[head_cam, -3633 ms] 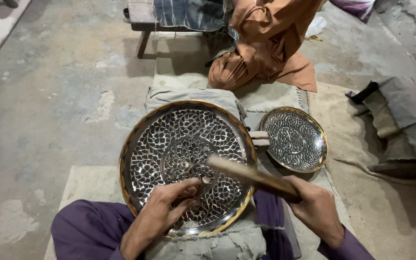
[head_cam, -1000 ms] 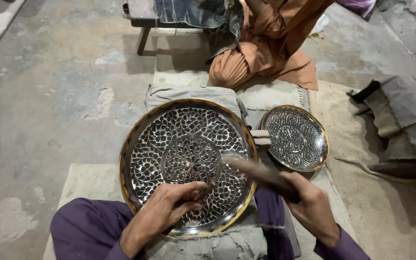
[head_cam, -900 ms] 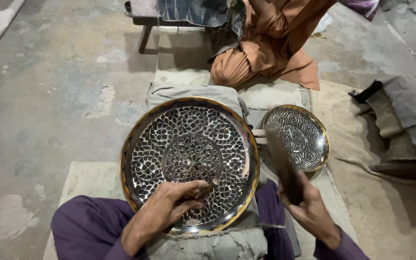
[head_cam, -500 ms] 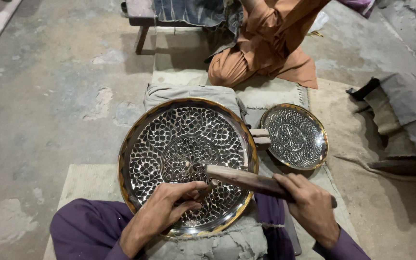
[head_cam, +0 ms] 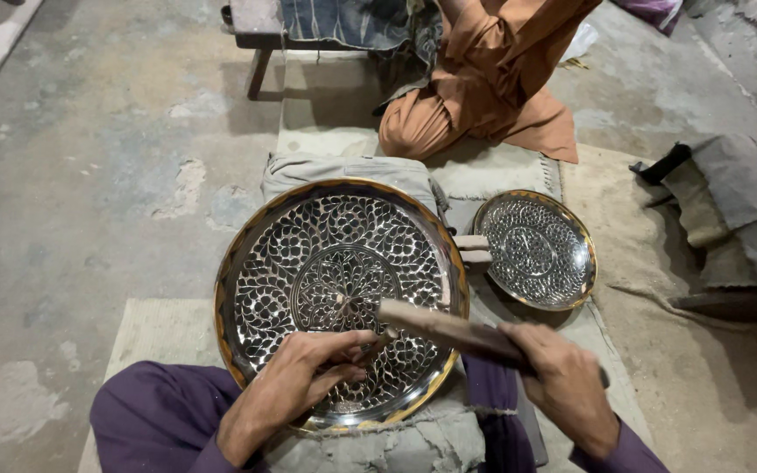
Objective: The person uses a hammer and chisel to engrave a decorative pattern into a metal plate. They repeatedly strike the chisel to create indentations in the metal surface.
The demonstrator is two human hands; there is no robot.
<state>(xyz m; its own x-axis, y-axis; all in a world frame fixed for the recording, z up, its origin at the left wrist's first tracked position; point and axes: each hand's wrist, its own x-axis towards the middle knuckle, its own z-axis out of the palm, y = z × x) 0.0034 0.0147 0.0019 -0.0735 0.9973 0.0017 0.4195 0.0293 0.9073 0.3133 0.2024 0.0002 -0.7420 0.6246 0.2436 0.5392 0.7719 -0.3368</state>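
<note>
Left hand (head_cam: 295, 385) pinches a thin metal punch (head_cam: 377, 339) against the large round engraved brass-rimmed tray (head_cam: 341, 293) at its 6 o'clock. Right hand (head_cam: 562, 385) grips a long wooden mallet (head_cam: 449, 328), head touching the punch. Smaller matching tray (head_cam: 534, 250) at 3 o'clock.

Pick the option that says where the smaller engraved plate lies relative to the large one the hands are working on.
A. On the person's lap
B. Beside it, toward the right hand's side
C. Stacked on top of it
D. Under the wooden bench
B: the small engraved plate lies flat on the mat beside the large engraved plate, on the side of the right hand.
</note>
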